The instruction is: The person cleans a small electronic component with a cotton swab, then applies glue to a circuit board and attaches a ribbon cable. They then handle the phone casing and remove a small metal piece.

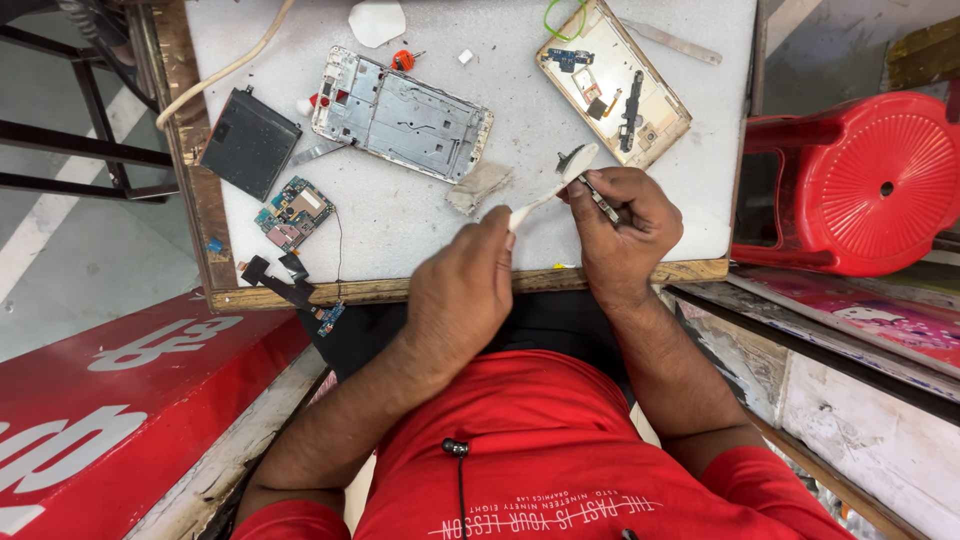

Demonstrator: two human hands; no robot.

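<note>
Top of the frame, the white tabletop (420, 215) carries the work: a bare metal frame (402, 113) at upper centre, a back shell (612, 80) at upper right, a dark battery (250, 142) and a circuit board (294, 212) at left. At centre frame, the left hand (462, 295) is clenched around a white brush (548, 188), bristles up against the part. The right hand (625, 222) pinches a small strip part (601, 199) in its fingers, held just above the tabletop's near edge. To do this well, I'd say: short, light strokes, part held firm, bristles kept off the fingers, debris falling onto the tabletop.
</note>
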